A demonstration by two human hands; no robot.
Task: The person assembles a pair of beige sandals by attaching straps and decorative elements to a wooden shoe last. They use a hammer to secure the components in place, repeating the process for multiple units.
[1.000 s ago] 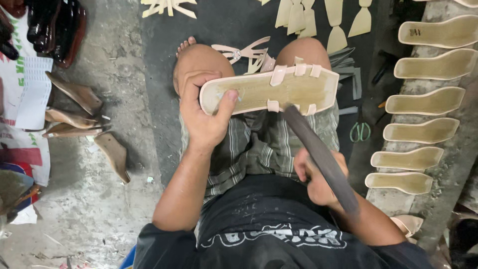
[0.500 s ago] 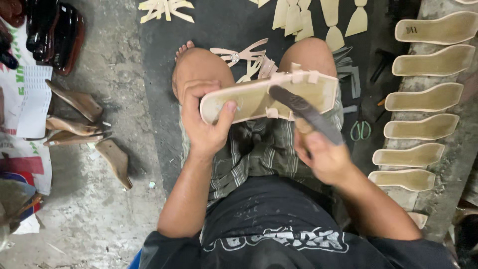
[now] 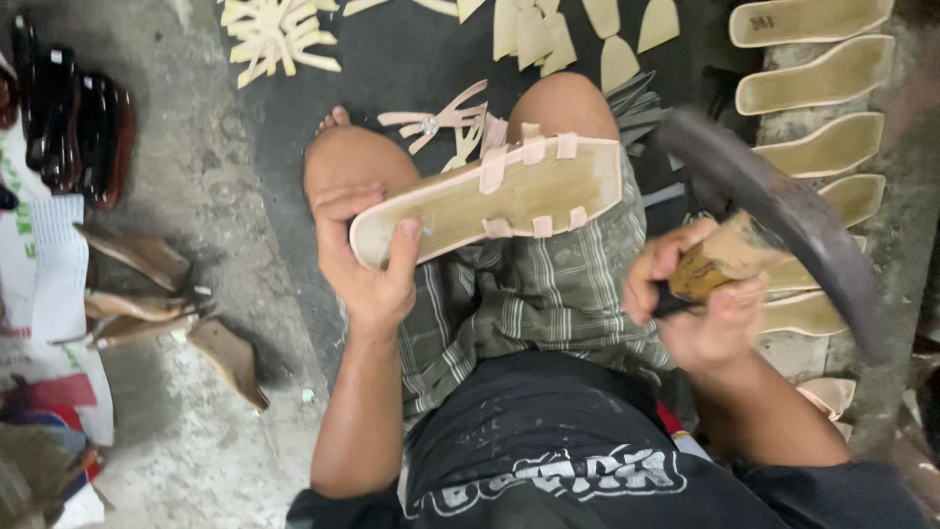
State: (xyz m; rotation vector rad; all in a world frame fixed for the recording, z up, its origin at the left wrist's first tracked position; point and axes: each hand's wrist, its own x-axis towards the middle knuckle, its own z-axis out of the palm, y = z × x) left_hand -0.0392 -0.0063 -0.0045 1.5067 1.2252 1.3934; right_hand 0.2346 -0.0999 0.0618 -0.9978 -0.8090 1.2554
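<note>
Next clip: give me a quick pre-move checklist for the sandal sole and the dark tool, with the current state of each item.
1. Left hand grips the sandal sole at its heel end: ok.
2. Sole rests across the knees: ok.
3. Strap tabs folded onto the sole's underside: ok.
4. Right hand closed on the dark tool: ok.
5. Tool clear of the sole: ok.
6. Tabs stuck down: cannot tell.

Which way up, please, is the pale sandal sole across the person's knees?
Bottom up: the pale sandal sole shows strap ends folded over its upper face, while the left hand grips its heel end.
</note>
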